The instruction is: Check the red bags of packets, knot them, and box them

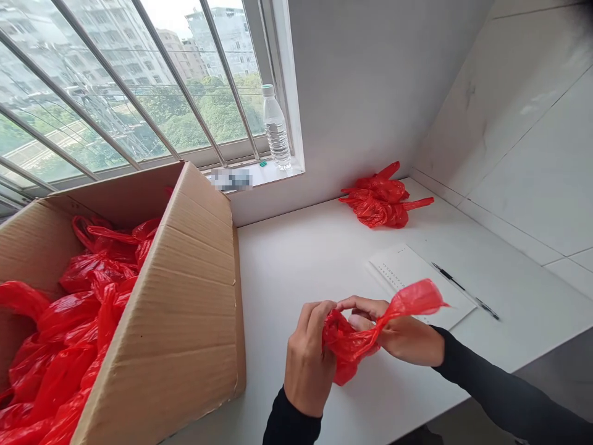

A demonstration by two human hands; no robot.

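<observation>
A crumpled red plastic bag (354, 346) is between my two hands, above the white table near its front. My left hand (311, 352) is closed on the bag's left side, fingers curled over its edge. My right hand (393, 330) grips it from the right, with thumb and forefinger at the bag's gathered top. One bag handle lies loose over my right wrist and sticks out to the right. What the bag holds, if anything, is hidden inside it.
An open cardboard box (185, 296) full of red bags (88, 321) stands at left. Two red bags (384, 198) lie by the back wall. A notebook (417, 278) and pen (466, 290) rest at right. A water bottle (277, 133) stands on the sill of the barred window.
</observation>
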